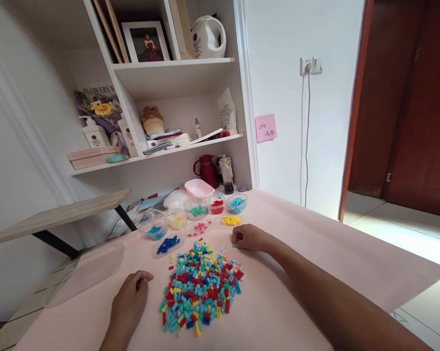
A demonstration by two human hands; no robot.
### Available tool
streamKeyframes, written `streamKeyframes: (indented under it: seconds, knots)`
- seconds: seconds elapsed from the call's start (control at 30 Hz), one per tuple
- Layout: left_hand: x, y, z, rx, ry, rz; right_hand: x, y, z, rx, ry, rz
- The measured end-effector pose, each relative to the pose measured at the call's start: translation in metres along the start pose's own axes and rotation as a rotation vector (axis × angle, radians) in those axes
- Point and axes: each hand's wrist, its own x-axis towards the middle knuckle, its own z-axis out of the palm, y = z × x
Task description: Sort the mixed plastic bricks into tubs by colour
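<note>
A pile (201,287) of mixed bricks lies on a pink sheet (267,312). Left of the pile, the left hand (132,293) rests with curled fingers; farther left is a clear tray (95,261). Beside the pile's far right edge, the right hand (249,237) pinches a pale blue brick (234,245). Tubs (144,229) of bricks sorted by colour stand behind the pile, with pink bricks (201,227) just past its tip. Farther behind the pile are a pink basin (200,186), a red jug (207,173) and a bottle (227,174), with shelves (176,73) above. A note (266,127) is on the wall (281,87), behind and right of the pile.
</note>
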Motion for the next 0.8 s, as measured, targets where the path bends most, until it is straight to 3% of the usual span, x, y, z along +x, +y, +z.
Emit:
streamKeyframes:
  seconds: [0.8]
  knots:
    - [-0.0034, -0.0002, 0.0006, 0.004, 0.03, 0.039, 0.002, 0.0017, 0.0008, -0.015, -0.022, -0.063]
